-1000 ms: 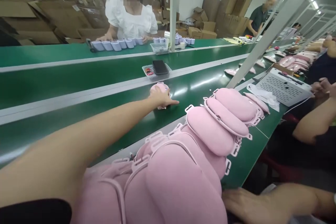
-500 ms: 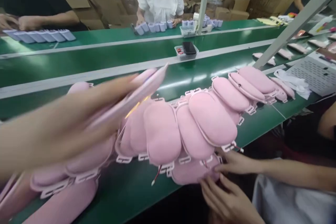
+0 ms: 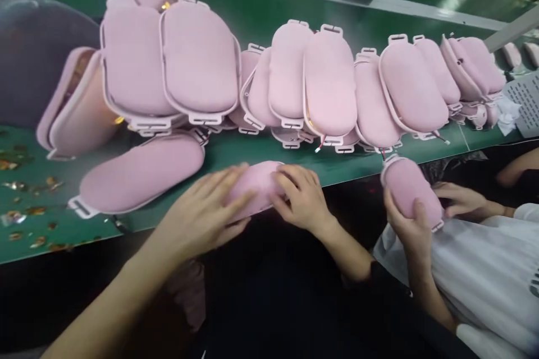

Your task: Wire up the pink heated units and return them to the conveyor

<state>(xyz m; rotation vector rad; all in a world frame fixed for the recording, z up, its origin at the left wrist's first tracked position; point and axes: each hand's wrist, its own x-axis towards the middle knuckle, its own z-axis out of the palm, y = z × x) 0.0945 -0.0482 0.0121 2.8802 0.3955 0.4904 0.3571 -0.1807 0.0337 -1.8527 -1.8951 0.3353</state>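
Lowered since earlier, the left hand (image 3: 202, 210) now grips a pink case (image 3: 261, 178) with the right hand (image 3: 304, 197): two-handed handling, I'd judge, next wanting steady support.

Your bare left hand (image 3: 202, 213), your bare right hand (image 3: 304, 196), fingers (image 3: 217, 184) bent inward, bare left forearm (image 3: 122, 286) and right forearm (image 3: 343, 249) angled together

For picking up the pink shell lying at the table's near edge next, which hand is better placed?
Probably the left hand: nearer that pink shell; the right hand is at the far end of the held shell.
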